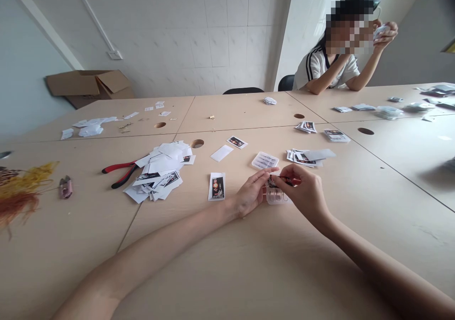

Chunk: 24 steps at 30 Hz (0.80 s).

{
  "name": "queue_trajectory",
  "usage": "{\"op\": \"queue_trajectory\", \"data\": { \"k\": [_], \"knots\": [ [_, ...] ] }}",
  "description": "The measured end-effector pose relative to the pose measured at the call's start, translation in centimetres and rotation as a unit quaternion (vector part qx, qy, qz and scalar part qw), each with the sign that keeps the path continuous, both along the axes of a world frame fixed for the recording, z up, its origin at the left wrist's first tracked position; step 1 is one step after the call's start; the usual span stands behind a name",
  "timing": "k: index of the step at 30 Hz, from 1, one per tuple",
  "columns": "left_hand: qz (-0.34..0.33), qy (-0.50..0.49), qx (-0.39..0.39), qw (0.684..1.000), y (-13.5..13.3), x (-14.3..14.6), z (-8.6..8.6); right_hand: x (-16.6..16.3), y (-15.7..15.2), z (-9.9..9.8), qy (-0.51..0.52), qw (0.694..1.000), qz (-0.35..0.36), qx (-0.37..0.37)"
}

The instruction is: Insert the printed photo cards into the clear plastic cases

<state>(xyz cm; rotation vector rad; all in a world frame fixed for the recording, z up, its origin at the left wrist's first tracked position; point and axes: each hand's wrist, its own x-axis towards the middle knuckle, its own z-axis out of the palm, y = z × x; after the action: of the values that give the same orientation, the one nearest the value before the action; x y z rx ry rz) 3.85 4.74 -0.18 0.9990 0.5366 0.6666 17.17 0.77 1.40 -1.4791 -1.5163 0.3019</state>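
Between my hands is a small clear plastic box (pixel 277 196), with wire hooks and reddish pieces showing through it. My left hand (pixel 250 192) holds the box from its left side, fingers reaching along the far edge and thumb partly hidden. A dark printed card (pixel 273 181) lies over the box's far part, and my right hand (pixel 305 187) pinches its right side between thumb and fingers. Just beyond stands another clear compartment box (pixel 265 160) with slim dark items inside. One printed card in a white sleeve (pixel 216 187) lies left of my left hand.
Left lie a heap of cards (pixel 159 173), red-handled pliers (pixel 122 170), a pink cutter (pixel 66 187) and coloured strands (pixel 24 187). Card stacks (pixel 305 157) are at right. The table has round holes (pixel 197 143). Across it, a person (pixel 330 64) holds a small object up.
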Motion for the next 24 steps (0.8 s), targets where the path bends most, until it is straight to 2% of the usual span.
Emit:
{"op": "queue_trajectory", "data": {
  "k": [18,24],
  "knots": [
    [-0.01,0.038,0.006,0.999,-0.21,-0.06,0.45,0.81,0.32,0.17,0.024,0.999,0.016,-0.046],
    [-0.009,0.02,0.019,1.0,-0.36,-0.16,0.56,0.91,0.32,0.21,0.027,0.998,0.032,-0.047]
  ]
}}
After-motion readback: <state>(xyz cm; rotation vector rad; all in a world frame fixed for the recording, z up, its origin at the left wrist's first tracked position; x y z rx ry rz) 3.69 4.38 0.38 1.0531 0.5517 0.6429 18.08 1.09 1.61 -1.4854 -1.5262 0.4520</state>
